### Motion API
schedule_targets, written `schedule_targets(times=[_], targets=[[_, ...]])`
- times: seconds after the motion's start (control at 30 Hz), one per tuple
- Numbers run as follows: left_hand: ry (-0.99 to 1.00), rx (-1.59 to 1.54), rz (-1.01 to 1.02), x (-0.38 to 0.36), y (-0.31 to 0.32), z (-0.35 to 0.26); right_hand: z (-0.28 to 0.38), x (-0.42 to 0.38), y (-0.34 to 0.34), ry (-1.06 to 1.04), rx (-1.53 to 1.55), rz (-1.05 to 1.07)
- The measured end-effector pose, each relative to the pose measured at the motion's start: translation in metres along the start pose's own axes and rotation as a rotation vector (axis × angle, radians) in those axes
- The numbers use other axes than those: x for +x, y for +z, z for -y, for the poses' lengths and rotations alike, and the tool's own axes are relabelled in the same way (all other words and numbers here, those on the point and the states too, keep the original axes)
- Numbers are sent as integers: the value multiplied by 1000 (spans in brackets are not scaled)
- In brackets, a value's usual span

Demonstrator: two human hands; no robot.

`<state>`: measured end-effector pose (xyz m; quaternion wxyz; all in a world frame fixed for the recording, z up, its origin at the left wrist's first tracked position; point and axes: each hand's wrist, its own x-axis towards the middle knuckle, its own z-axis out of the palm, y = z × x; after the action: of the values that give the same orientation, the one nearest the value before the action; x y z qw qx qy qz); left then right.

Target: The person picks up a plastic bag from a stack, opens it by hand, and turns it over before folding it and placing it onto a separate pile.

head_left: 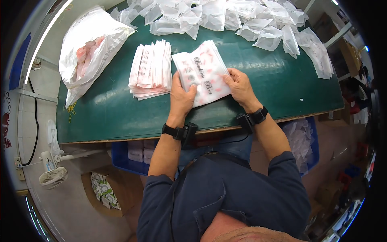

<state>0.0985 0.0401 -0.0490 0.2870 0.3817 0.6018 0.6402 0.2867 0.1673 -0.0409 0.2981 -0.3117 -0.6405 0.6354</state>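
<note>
Dark blue shirt (225,197) fills the bottom of the view, sleeves pushed up, black wristbands on both forearms. Left hand (182,98) and right hand (241,88) both grip one printed packet (204,72) w/ pink pattern and script lettering, held just above the green tabletop (113,109) near its front edge. Left fingers are pressed onto the packet's lower left corner, thumb on top, rest curled under; right fingers pinch the packet's right edge, thumb on top. Packet is tilted, top edge leaning away from the person.

Just beside the packet, to the left, a stack of similar pink-white packets (151,70) lies fanned on the tabletop, touching or nearly touching it; can't tell which. Further left, a big white plastic bag (90,44) w/ pink items inside sits at the tabletop's corner. Along the far edge, a heap of clear empty bags (242,20) spreads across to the right side.

Below the tabletop: blue bins (129,157), one each side of the person. On the floor at left, a small white fan (52,173) and a cardboard box w/ green-white items (102,189).
</note>
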Motion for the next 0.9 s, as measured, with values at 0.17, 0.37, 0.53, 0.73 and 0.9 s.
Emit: schedule_targets(times=[0.17,0.37,0.53,0.73,0.9], targets=[[-188,378,132,-3,-10,-34,7,2,-6,-140,-773,-177],[359,1011,155,-14,-10,-38,24,-8,-5,-415,-1010,-214],[370,1048,413,-27,-8,-46,22,-11,-6,-395,-1100,-89],[356,991,510,-24,-1,-46,15,-7,-8,-388,-1072,-102],[361,851,502,-3,-11,-31,8,-8,-11,-430,-952,-96]])
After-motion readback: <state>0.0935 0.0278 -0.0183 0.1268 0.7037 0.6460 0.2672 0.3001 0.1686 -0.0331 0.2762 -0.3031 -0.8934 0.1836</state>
